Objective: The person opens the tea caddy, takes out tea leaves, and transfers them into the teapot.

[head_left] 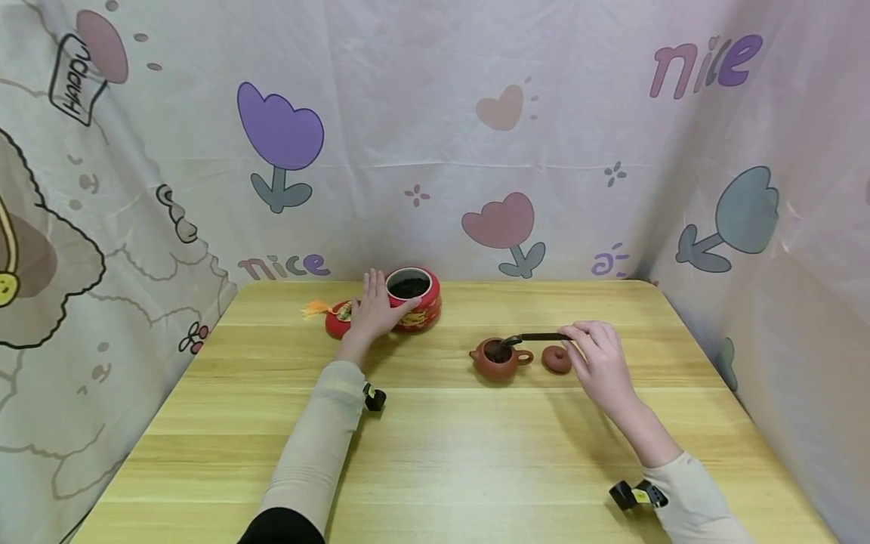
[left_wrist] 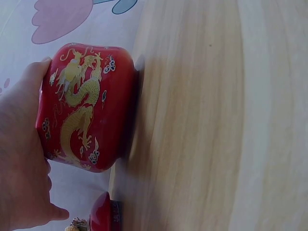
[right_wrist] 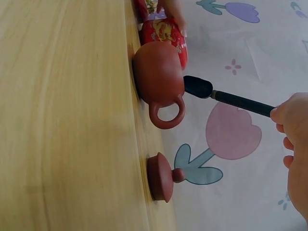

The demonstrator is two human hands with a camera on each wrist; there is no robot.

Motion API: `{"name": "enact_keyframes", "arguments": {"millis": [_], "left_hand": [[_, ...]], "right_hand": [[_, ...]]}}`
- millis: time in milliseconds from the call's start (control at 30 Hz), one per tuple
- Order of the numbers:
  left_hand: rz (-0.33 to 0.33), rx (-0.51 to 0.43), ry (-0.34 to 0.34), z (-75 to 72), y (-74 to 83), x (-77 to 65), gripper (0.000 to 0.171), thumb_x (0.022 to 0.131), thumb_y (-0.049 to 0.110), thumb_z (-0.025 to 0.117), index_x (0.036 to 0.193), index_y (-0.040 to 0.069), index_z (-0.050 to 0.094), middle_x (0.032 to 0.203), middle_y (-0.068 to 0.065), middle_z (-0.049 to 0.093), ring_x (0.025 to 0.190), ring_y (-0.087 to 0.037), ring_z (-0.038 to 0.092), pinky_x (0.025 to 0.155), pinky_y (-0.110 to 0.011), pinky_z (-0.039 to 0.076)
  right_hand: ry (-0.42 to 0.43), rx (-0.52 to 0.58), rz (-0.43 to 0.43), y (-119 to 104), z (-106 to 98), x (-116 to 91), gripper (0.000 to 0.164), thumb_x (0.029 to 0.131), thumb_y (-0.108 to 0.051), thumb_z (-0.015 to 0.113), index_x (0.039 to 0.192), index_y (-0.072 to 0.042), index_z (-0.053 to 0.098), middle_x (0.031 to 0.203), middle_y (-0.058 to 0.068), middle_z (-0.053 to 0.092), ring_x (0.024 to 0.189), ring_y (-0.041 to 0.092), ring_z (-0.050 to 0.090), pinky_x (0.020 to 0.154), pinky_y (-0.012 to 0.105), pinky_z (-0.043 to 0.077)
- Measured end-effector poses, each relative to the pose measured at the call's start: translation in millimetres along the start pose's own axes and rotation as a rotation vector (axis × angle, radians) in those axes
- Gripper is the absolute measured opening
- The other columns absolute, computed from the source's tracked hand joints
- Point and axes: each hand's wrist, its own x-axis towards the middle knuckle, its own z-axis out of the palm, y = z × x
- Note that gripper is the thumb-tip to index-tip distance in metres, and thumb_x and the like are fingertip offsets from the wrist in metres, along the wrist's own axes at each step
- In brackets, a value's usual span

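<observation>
My left hand (head_left: 376, 308) holds a red jar (head_left: 426, 308) by its left side, thumb across the front near the rim. Dark loose leaves, like tea, lie inside it; a gold dragon decorates its wall (left_wrist: 84, 108). The jar's red lid (head_left: 337, 323), with a yellow tassel, lies partly hidden beside this hand. My right hand (head_left: 598, 361) pinches the dark handle of a small scoop (head_left: 544, 337). The scoop's head (right_wrist: 198, 86) is at the mouth of a brown clay teapot (head_left: 495, 368), which has dark contents. To the right sits the teapot's lid (head_left: 556, 360).
Everything stands on a light wooden table (head_left: 435, 468), towards its back edge. Behind and beside it hangs a patterned cloth (head_left: 381, 113) with printed flowers. Small black cameras (head_left: 374, 398) are worn at both wrists.
</observation>
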Motion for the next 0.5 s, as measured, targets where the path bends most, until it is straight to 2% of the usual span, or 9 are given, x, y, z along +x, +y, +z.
{"name": "enact_keyframes", "arguments": {"millis": [267,500], "left_hand": [[0.010,0.009,-0.003,-0.2,-0.6,0.1,0.122,0.077,0.087,0.042,0.157,0.005,0.001,0.165,-0.014,-0.006,0.153,-0.030,-0.007,0.115,-0.070,0.010],[0.002,0.000,-0.015,0.6,-1.5,0.9,0.124,0.075,0.089,0.040,0.157,0.006,-0.002,0.165,-0.013,-0.008,0.153,-0.029,-0.009,0.115,-0.070,0.007]], "right_hand": [[0.012,-0.014,-0.005,0.4,-1.8,0.4,0.022,0.078,0.005,0.072,0.099,0.001,0.070,0.095,0.017,0.063,0.093,0.035,0.052,0.085,0.043,0.038],[0.071,0.001,-0.026,0.9,-0.8,0.7,0.026,0.072,0.011,0.073,0.096,0.002,0.070,0.092,0.020,0.063,0.090,0.038,0.052,0.082,0.045,0.038]]}}
